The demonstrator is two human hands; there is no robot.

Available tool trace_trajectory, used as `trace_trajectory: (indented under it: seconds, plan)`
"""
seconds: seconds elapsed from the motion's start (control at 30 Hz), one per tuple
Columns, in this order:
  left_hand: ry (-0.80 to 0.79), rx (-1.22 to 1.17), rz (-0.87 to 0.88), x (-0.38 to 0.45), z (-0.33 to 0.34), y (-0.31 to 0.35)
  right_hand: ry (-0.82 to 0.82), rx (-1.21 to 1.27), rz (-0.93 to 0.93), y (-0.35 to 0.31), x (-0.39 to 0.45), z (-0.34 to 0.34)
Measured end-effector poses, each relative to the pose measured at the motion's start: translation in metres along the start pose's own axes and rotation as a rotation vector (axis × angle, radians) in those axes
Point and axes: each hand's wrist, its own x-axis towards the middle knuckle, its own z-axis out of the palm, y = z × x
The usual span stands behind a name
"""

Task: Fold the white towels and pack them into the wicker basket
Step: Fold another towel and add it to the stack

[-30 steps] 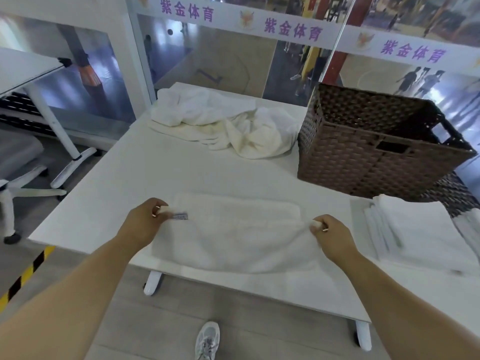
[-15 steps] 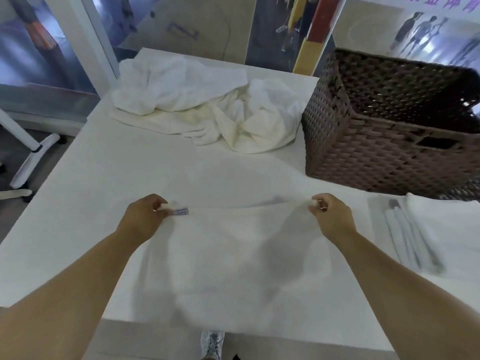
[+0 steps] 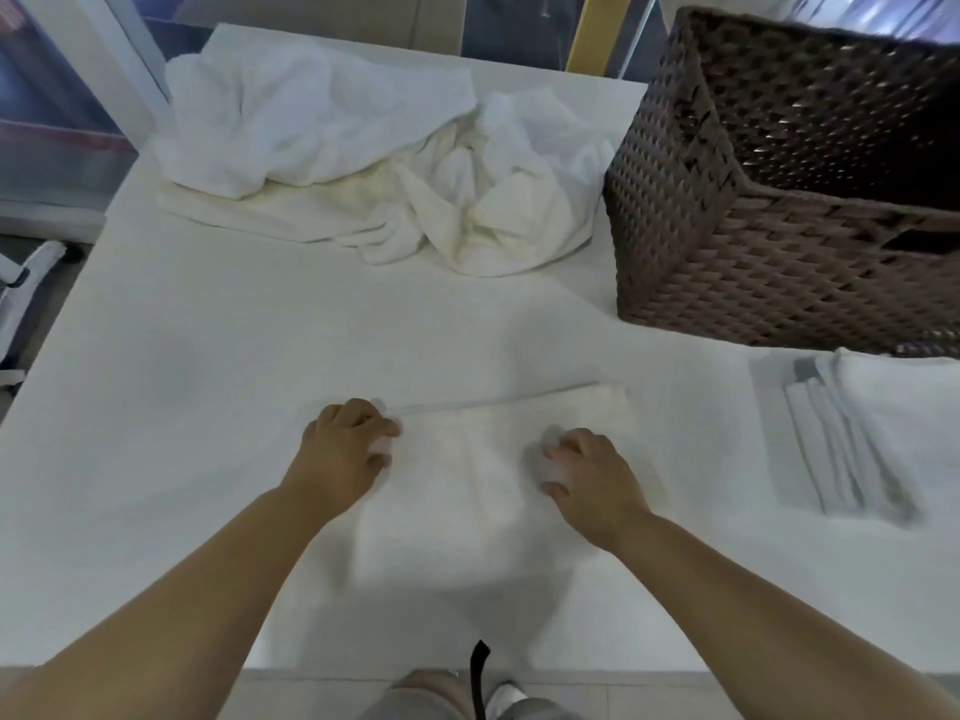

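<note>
A white towel lies flat on the white table in front of me, its far edge straight. My left hand pinches the towel's far left corner between thumb and curled fingers. A little inside the towel's right edge, my right hand rests on the cloth with some of it pinched between thumb and fingers; the fingertips are blurred. The brown wicker basket stands at the far right, and the part of its inside that shows holds nothing. A heap of crumpled white towels lies at the back.
A stack of folded white towels sits at the right, just in front of the basket. The table's near edge runs along the bottom of the view, with my shoe and the floor below. A white table leg stands at the left.
Both hands carried the towel's held edge forward over the table and laid it down. The right hand moved in towards the left hand. My head tilted down and closer.
</note>
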Motion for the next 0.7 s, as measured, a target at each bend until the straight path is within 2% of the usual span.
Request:
trace_trajectory:
  seconds: [0.13, 0.27, 0.4, 0.53, 0.63, 0.7]
  plan:
    - [0.053, 0.043, -0.071, -0.001, -0.005, -0.011, -0.048, -0.109, -0.078, -0.014, 0.023, -0.003]
    - [0.039, 0.057, -0.144, -0.001, -0.010, -0.025, -0.081, -0.182, -0.101, -0.018, 0.059, -0.010]
    - [0.002, 0.071, -0.189, -0.002, -0.008, -0.020, -0.061, -0.161, -0.004, -0.021, 0.086, -0.024]
    - [-0.022, 0.060, -0.207, -0.009, 0.000, -0.009, -0.002, -0.133, 0.100, -0.043, 0.076, -0.025]
    - [-0.031, 0.030, -0.208, -0.019, 0.007, -0.004, 0.003, -0.043, -0.052, -0.061, 0.041, -0.012]
    - [-0.043, 0.010, -0.195, -0.027, 0.012, 0.001, -0.054, -0.031, -0.161, -0.062, 0.012, 0.004]
